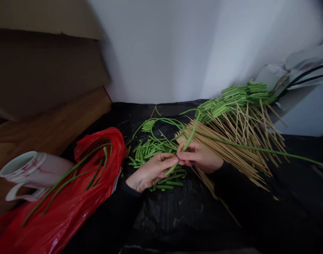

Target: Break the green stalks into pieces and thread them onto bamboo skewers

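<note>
A long green stem (192,132) is pinched between the fingertips of both hands, its lower end sticking out below them and its upper part curving over. My left hand (153,170) is closed on it near that lower end. Right beside it, my right hand (200,157) grips the same stem a little higher. Short cut green pieces (148,148) lie in a pile behind and under my left hand. A bundle of thin wooden skewers (230,151) spreads out behind and to the right of my right hand. Another long stem (256,149) lies across the skewers.
Skewered green pieces (235,97) are stacked at the back right by the pale wall (161,53). On the left are a red plastic bag (79,201) holding stems and a white pitcher (42,169). Black plastic sheeting (164,218) covers the surface.
</note>
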A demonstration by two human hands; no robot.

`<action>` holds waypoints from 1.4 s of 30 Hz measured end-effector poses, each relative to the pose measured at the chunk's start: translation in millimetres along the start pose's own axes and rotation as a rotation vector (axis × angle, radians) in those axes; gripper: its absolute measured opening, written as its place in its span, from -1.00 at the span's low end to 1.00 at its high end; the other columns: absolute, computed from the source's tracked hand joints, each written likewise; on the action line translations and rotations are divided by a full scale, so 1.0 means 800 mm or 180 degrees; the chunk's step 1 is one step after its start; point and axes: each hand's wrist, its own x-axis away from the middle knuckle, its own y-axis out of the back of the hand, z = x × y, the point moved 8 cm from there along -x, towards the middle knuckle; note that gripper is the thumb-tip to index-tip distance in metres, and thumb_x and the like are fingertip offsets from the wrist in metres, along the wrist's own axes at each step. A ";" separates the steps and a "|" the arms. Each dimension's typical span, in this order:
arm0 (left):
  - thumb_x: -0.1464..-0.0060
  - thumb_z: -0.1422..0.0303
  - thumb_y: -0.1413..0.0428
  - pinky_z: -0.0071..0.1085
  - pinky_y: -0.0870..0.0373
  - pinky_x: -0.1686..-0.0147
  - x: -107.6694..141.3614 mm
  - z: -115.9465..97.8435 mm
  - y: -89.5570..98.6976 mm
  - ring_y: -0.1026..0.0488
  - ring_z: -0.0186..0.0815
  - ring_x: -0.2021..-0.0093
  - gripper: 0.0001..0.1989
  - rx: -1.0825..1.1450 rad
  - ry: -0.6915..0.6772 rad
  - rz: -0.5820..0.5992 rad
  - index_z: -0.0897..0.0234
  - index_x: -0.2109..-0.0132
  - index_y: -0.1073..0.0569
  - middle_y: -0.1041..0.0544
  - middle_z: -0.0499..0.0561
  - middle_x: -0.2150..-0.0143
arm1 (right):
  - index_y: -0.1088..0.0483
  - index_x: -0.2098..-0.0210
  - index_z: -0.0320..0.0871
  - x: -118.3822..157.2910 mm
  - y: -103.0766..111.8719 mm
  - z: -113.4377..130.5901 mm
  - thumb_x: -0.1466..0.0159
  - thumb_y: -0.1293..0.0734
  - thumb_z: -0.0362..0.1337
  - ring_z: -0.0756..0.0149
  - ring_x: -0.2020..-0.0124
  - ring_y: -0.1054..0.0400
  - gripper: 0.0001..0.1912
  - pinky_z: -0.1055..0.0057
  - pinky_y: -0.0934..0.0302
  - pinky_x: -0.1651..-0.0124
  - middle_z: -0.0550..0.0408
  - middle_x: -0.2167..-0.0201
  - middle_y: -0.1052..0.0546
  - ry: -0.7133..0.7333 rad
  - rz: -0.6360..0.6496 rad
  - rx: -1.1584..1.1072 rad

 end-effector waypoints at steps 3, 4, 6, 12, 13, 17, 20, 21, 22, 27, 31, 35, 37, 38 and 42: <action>0.07 0.13 -0.34 -0.53 0.27 0.68 -0.001 0.004 0.004 0.08 -0.59 0.65 -0.63 0.0041 0.0055 -0.0125 0.38 0.31 -0.50 -0.19 -0.21 0.59 | -0.42 0.45 -0.16 -0.002 0.015 0.006 -0.11 -0.50 -0.12 0.53 0.66 -0.11 -0.73 0.53 0.03 0.58 0.28 0.70 -0.34 0.0176 -0.0270 -0.0483; 0.09 0.16 -0.35 -0.54 0.27 0.67 -0.002 0.005 0.007 0.07 -0.60 0.65 -0.64 0.0068 0.0037 -0.0197 0.38 0.31 -0.50 -0.22 -0.20 0.58 | -0.43 0.45 -0.15 -0.003 0.021 0.008 -0.11 -0.50 -0.12 0.52 0.66 -0.13 -0.74 0.53 0.01 0.57 0.27 0.70 -0.34 0.0217 -0.0382 -0.0666; 0.12 0.20 -0.38 -0.55 0.25 0.67 -0.002 0.003 0.012 0.04 -0.60 0.64 -0.65 0.0163 -0.0073 -0.0388 0.37 0.31 -0.49 -0.26 -0.19 0.58 | -0.47 0.44 -0.15 -0.003 0.032 0.008 -0.09 -0.51 -0.16 0.52 0.62 -0.18 -0.78 0.54 -0.04 0.56 0.24 0.64 -0.41 0.0241 -0.0570 -0.0953; 0.15 0.28 -0.40 -0.58 0.21 0.68 0.000 -0.013 0.023 0.08 -0.60 0.67 -0.67 0.0526 -0.0634 -0.0842 0.35 0.32 -0.47 -0.16 -0.26 0.65 | -0.51 0.44 -0.15 -0.002 0.038 0.007 -0.05 -0.53 -0.28 0.51 0.51 -0.31 -0.85 0.60 -0.13 0.49 0.18 0.55 -0.50 0.0247 -0.0715 -0.1270; 0.14 0.29 -0.39 -0.59 0.20 0.68 0.001 -0.015 0.024 0.08 -0.60 0.67 -0.68 0.0587 -0.0710 -0.0874 0.35 0.32 -0.46 -0.14 -0.27 0.66 | -0.51 0.44 -0.15 -0.002 0.037 0.006 -0.03 -0.55 -0.28 0.51 0.51 -0.31 -0.83 0.60 -0.14 0.48 0.18 0.55 -0.51 0.0260 -0.0701 -0.1283; 0.08 0.36 -0.37 -0.63 0.14 0.69 0.000 -0.020 0.034 0.10 -0.60 0.66 -0.74 0.1077 -0.0901 -0.0909 0.35 0.35 -0.44 -0.10 -0.27 0.66 | -0.49 0.45 -0.14 -0.004 0.027 -0.001 -0.01 -0.56 -0.26 0.53 0.52 -0.28 -0.80 0.60 -0.11 0.50 0.20 0.55 -0.49 0.0286 -0.0576 -0.1354; 0.07 0.43 -0.36 -0.67 0.08 0.69 0.000 -0.025 0.041 0.11 -0.62 0.66 -0.76 0.1503 -0.1061 -0.0891 0.39 0.34 -0.44 -0.08 -0.27 0.62 | -0.48 0.44 -0.14 -0.007 0.016 -0.012 -0.01 -0.56 -0.25 0.53 0.56 -0.26 -0.78 0.59 -0.05 0.54 0.20 0.57 -0.48 0.0148 -0.0440 -0.1255; 0.05 0.45 -0.35 -0.68 0.07 0.69 0.000 -0.027 0.042 0.10 -0.62 0.65 -0.78 0.1620 -0.1073 -0.0867 0.39 0.33 -0.44 -0.08 -0.26 0.60 | -0.48 0.42 -0.14 -0.007 0.012 -0.015 -0.01 -0.56 -0.25 0.52 0.56 -0.26 -0.78 0.58 -0.05 0.53 0.20 0.56 -0.48 0.0107 -0.0399 -0.1234; 0.02 0.46 -0.32 -0.69 0.06 0.69 0.000 -0.027 0.041 0.07 -0.63 0.65 -0.80 0.1736 -0.1054 -0.0812 0.40 0.32 -0.43 -0.10 -0.24 0.58 | -0.48 0.41 -0.14 -0.007 0.010 -0.016 -0.01 -0.56 -0.24 0.52 0.55 -0.27 -0.77 0.57 -0.05 0.53 0.19 0.55 -0.49 0.0083 -0.0363 -0.1231; -0.16 0.42 -0.13 -0.66 -0.05 0.69 -0.001 -0.024 0.014 -0.07 -0.58 0.62 -0.77 0.2444 -0.0615 -0.0142 0.37 0.45 -0.31 -0.17 -0.14 0.52 | -0.45 0.43 -0.17 -0.005 0.003 -0.010 -0.08 -0.51 -0.24 0.49 0.56 -0.24 -0.82 0.53 -0.03 0.51 0.20 0.60 -0.43 0.0200 -0.0157 -0.1175; -0.18 0.44 -0.03 -0.66 -0.05 0.70 0.006 -0.031 0.008 -0.07 -0.57 0.63 -0.74 0.2880 -0.0517 0.0131 0.31 0.48 -0.21 -0.11 -0.16 0.55 | -0.41 0.51 -0.19 -0.002 0.002 -0.003 -0.07 -0.47 -0.28 0.48 0.60 -0.17 -0.83 0.50 0.01 0.51 0.22 0.67 -0.34 0.0217 -0.0030 -0.1112; -0.17 0.48 -0.02 -0.67 0.01 0.69 0.009 -0.044 0.018 -0.06 -0.59 0.64 -0.77 0.2692 -0.0796 0.0018 0.32 0.47 -0.22 -0.14 -0.16 0.54 | -0.36 0.57 -0.18 0.002 0.008 0.008 -0.05 -0.47 -0.29 0.50 0.61 -0.13 -0.79 0.50 0.04 0.52 0.23 0.68 -0.31 0.0303 -0.0043 -0.1172; -0.19 0.46 -0.04 -0.66 0.07 0.71 0.007 -0.035 0.015 -0.02 -0.60 0.67 -0.84 0.2109 -0.0609 -0.0064 0.35 0.39 -0.34 -0.19 -0.16 0.53 | -0.38 0.54 -0.18 0.004 0.006 0.011 -0.08 -0.46 -0.27 0.49 0.61 -0.15 -0.80 0.50 0.03 0.51 0.22 0.67 -0.34 0.0326 0.0020 -0.1023; -0.21 0.41 -0.04 -0.64 0.11 0.72 0.005 -0.028 0.011 0.01 -0.60 0.68 -0.85 0.1724 -0.0479 -0.0089 0.36 0.34 -0.39 -0.20 -0.17 0.54 | -0.39 0.52 -0.18 0.005 0.004 0.012 -0.10 -0.46 -0.26 0.49 0.61 -0.16 -0.81 0.50 0.03 0.51 0.23 0.67 -0.34 0.0323 0.0047 -0.0919; -0.21 0.11 -0.07 -0.57 0.21 0.72 0.003 -0.006 -0.012 0.07 -0.57 0.70 -0.63 0.0354 -0.0194 0.0099 0.38 0.29 -0.50 -0.16 -0.19 0.64 | -0.39 0.47 -0.17 0.006 -0.007 0.007 -0.13 -0.46 -0.21 0.51 0.63 -0.13 -0.80 0.50 0.09 0.54 0.22 0.67 -0.39 0.0265 0.0177 -0.0414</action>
